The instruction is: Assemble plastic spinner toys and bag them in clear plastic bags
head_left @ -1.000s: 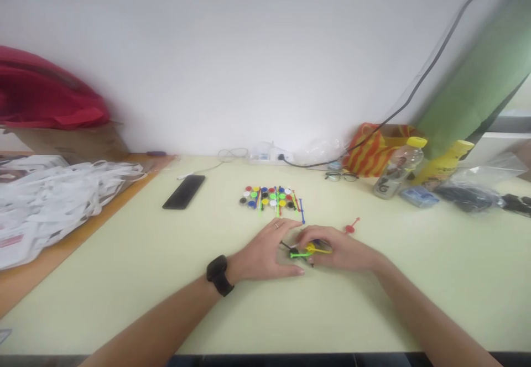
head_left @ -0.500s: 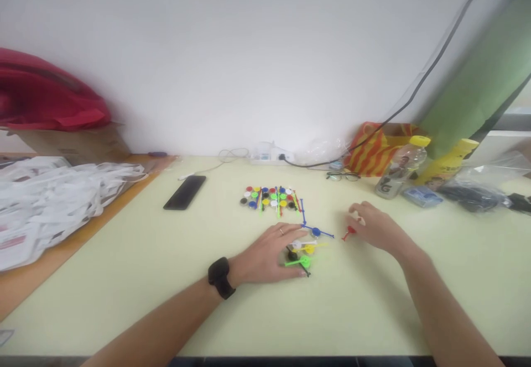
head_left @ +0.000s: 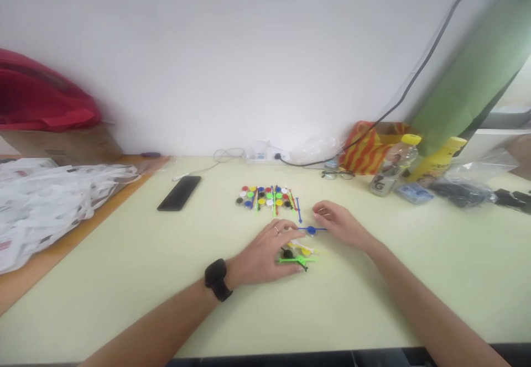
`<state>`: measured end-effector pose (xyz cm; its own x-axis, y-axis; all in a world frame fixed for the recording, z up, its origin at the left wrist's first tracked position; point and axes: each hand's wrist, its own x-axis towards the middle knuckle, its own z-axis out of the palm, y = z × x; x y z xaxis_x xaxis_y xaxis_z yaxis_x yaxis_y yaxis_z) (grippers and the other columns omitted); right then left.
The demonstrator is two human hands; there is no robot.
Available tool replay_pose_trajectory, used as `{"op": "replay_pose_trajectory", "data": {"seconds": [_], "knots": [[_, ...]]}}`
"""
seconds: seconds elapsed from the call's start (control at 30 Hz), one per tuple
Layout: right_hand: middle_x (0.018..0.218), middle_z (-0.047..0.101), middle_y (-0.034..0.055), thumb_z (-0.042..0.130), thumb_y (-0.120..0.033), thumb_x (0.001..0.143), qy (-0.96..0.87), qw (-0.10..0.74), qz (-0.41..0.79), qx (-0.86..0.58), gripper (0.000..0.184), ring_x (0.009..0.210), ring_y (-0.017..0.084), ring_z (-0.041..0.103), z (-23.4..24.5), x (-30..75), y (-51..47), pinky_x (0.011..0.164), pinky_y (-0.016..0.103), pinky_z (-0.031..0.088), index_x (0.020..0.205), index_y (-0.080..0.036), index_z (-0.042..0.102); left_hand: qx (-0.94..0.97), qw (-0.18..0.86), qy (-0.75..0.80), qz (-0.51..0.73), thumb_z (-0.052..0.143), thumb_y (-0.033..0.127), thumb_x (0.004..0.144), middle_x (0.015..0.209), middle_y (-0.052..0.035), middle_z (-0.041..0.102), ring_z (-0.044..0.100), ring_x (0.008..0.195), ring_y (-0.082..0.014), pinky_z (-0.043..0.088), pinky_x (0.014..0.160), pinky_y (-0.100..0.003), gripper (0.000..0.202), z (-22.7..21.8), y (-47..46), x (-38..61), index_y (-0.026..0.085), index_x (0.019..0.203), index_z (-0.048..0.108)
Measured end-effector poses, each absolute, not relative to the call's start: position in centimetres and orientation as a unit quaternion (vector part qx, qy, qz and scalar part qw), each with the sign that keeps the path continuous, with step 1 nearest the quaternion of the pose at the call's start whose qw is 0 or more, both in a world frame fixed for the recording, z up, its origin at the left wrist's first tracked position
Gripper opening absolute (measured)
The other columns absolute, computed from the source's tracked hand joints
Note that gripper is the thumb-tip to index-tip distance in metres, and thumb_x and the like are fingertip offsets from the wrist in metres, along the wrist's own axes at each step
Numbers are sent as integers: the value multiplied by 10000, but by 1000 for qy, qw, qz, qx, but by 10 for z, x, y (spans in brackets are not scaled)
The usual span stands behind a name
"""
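My left hand [head_left: 265,253] rests on the table with fingers and thumb spread around a loose group of small plastic spinner pieces. Among them are a black disc [head_left: 287,253], a yellow disc [head_left: 305,251] and a green piece [head_left: 299,260] with a long arm. Just beyond my left fingertips lies a blue disc with a blue arrow [head_left: 311,230]. My right hand [head_left: 338,223] is at this arrow's right end, fingers curled in. Whatever those fingers hold is hidden, and the red piece is out of sight.
Several coloured discs and thin arrows [head_left: 269,195] lie in rows behind my hands. A phone [head_left: 179,193] is to the left, near white bags [head_left: 62,206]. Glasses [head_left: 338,174], a bottle [head_left: 392,168] and a yellow bottle [head_left: 435,162] stand or lie at the back right.
My right hand has moved left to the blue arrow, and the red piece beside it no longer shows. The blue arrow has turned to lie nearly level. My left hand stays around the pieces.
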<state>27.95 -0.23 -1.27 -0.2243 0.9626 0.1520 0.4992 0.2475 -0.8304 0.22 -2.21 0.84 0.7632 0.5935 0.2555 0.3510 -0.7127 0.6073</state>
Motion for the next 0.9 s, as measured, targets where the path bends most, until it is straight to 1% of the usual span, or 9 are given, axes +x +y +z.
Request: {"op": "replay_pose_trajectory", "data": {"seconds": [0.1,0.17,0.3,0.4,0.57,0.67,0.77,0.83,0.9], "knots": [[1046,696,84,571,-440,957,-722,329,384,-472,258,992,226,679,-7,267,-11,900,393,586,1027,-207,657,902,269,255,223,775,449,846,1548,-96,454,392,1444,-320,356,1204,-517,750,8,-22,2,325,1511,450],[1062,690,80,570,-425,963,-728,323,405,-450,246,990,220,671,-4,257,-19,890,380,579,1025,-210,673,902,273,248,224,776,440,848,1573,-95,432,375,1460,-315,342,1215,-516,814,8,-22,3,319,1550,381],[1060,689,66,567,-378,973,-728,323,451,-403,197,966,207,663,-3,237,-32,862,359,571,1034,-210,650,895,283,254,233,774,436,850,1532,-109,483,422,1425,-318,363,1196,-513,837,8,-23,4,290,1556,348],[1028,689,59,559,-370,978,-735,332,435,-400,175,934,206,663,-3,228,-38,844,357,574,1017,-214,628,889,284,263,247,764,453,852,1498,-119,516,450,1396,-334,380,1170,-527,817,10,-24,4,277,1541,362],[1084,691,64,520,-371,993,-772,357,260,-457,191,991,230,652,5,242,-27,906,393,550,1105,-258,626,881,274,288,257,745,557,841,1536,-127,475,424,1412,-338,364,1179,-532,865,14,-25,3,262,1549,346],[1206,657,100,503,-352,986,-789,342,130,-494,226,1090,265,626,8,264,2,940,427,540,1157,-257,616,871,271,309,271,699,527,892,1503,-111,505,445,1385,-312,374,1174,-508,754,14,-25,2,269,1527,384],[1420,553,149,514,-283,945,-784,280,-51,-552,269,1310,354,497,11,287,44,1088,535,433,1166,-214,651,858,268,326,294,646,463,946,1428,-96,558,483,1333,-290,400,1150,-482,614,13,-24,1,284,1494,435],[1552,451,140,520,-232,916,-771,230,-140,-577,290,1411,412,371,16,300,71,1110,608,376,1157,-194,677,852,266,333,304,612,425,972,1394,-90,576,499,1308,-281,410,1138,-473,540,11,-23,1,292,1474,462],[1643,334,111,512,-186,898,-773,190,-201,-571,302,1469,426,276,22,310,94,1120,627,342,1140,-167,693,848,266,336,313,586,399,990,1372,-89,585,510,1287,-274,417,1128,-469,478,10,-22,1,291,1446,492]]}}
